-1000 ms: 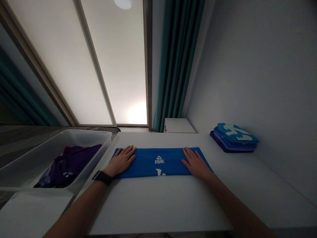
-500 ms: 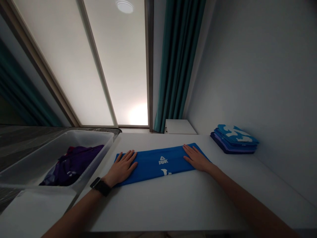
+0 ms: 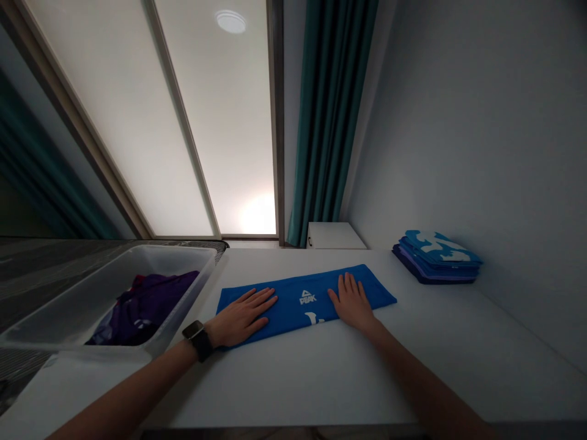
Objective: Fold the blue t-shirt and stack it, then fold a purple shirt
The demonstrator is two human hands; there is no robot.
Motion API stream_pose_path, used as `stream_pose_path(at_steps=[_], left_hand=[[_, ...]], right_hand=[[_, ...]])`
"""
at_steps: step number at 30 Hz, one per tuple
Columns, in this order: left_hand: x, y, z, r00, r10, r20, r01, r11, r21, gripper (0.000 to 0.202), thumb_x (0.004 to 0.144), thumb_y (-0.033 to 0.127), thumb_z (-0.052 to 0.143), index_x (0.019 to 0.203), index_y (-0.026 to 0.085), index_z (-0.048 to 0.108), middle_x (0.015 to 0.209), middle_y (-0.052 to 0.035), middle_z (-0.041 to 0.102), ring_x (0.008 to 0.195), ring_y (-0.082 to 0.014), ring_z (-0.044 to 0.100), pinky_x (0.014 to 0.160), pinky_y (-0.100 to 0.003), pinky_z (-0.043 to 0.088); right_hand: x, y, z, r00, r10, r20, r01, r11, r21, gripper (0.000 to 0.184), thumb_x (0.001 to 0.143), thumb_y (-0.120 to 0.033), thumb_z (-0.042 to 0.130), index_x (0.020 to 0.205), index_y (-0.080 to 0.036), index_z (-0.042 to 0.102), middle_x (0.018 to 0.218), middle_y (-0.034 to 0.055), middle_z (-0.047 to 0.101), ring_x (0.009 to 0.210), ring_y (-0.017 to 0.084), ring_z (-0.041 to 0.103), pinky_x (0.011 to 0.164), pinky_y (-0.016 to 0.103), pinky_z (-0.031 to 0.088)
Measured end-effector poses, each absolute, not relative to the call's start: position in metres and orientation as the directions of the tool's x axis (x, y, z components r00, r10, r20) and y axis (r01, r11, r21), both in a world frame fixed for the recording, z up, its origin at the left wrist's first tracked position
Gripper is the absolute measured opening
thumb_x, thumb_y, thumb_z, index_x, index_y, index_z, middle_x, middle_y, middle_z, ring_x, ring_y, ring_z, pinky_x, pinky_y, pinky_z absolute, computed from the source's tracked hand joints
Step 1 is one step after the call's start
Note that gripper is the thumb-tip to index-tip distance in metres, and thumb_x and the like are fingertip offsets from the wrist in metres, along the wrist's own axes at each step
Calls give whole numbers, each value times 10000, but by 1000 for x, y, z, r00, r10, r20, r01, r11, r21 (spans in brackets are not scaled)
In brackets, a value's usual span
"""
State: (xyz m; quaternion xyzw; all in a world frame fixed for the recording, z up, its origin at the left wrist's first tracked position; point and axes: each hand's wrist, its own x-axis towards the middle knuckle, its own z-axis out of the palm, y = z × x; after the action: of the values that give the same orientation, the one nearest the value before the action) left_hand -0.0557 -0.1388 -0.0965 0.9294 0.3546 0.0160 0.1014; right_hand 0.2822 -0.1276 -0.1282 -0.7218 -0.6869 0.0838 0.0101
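Both hands lie open and flat, grasping nothing: I see left hand [image 3: 241, 318] and right hand [image 3: 351, 302] pressing a folded blue fabric strip [image 3: 288, 304], centred on the white table [image 3: 298, 379]. Left, a clear plastic bin [image 3: 92, 287] holds purple clothing [image 3: 142, 305]; far right, a folded blue garment stack [image 3: 435, 253].

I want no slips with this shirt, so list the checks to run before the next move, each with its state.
1. Left hand flat on shirt: ok.
2. Right hand flat on shirt: ok.
3. Shirt smooth on table: ok.
4. Shirt square to table edge: not ok, slanted.
5. Stack apart from shirt: ok.
6. Layers underneath even: cannot tell.
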Motion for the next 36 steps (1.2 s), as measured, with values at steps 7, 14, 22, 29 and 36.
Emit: stream_pose_path(at_steps=[7, 14, 22, 29, 36], left_hand=[[-44, -174, -109, 661, 750, 3, 740, -653, 160, 574, 1009, 485, 277, 1523, 344, 62, 1594, 2, 150, 1451, -242, 219, 1183, -489, 222], [-33, -192, -115, 643, 762, 81, 747, -647, 152, 590, 1010, 468, 299, 1530, 318, 63, 1591, -11, 181, 1449, -234, 230, 1194, -460, 197], [-43, -164, -81, 835, 550, -2, 537, -815, 220, 557, 997, 456, 361, 1516, 363, 179, 1581, 28, 214, 1441, -225, 253, 1204, -456, 173], [-30, -193, -106, 755, 648, 104, 624, -758, 191, 570, 1000, 444, 365, 1523, 337, 166, 1591, -3, 182, 1438, -245, 260, 1187, -445, 234], [9, -235, -119, 613, 772, 168, 752, -636, 176, 636, 992, 492, 340, 1542, 243, 138, 1584, -85, 205, 1449, -279, 220, 1180, -499, 231]], right_hand=[[305, -104, -126, -146, 980, -133, 982, 127, -141, 811, 945, -584, 69, 1527, -21, 116, 1604, 130, 56, 1477, 221, 3, 1190, 400, 13], [311, -85, -127, -188, 973, -134, 974, 167, -151, 832, 931, -609, 70, 1532, -35, 109, 1609, 118, 56, 1478, 211, 3, 1189, 379, -1], [240, -107, -133, 102, 994, -50, 979, -109, -175, 811, 942, -580, 115, 1518, -11, 174, 1576, 230, 149, 1453, 371, 102, 1137, 562, 50], [237, -102, -136, -66, 998, -9, 992, 64, -111, 809, 953, -583, 116, 1518, -6, 164, 1584, 222, 122, 1462, 348, 59, 1149, 522, 14], [249, -71, -132, -339, 940, -23, 938, 337, -77, 765, 963, -554, 117, 1525, -38, 164, 1594, 165, 140, 1473, 281, 61, 1175, 460, 26]])
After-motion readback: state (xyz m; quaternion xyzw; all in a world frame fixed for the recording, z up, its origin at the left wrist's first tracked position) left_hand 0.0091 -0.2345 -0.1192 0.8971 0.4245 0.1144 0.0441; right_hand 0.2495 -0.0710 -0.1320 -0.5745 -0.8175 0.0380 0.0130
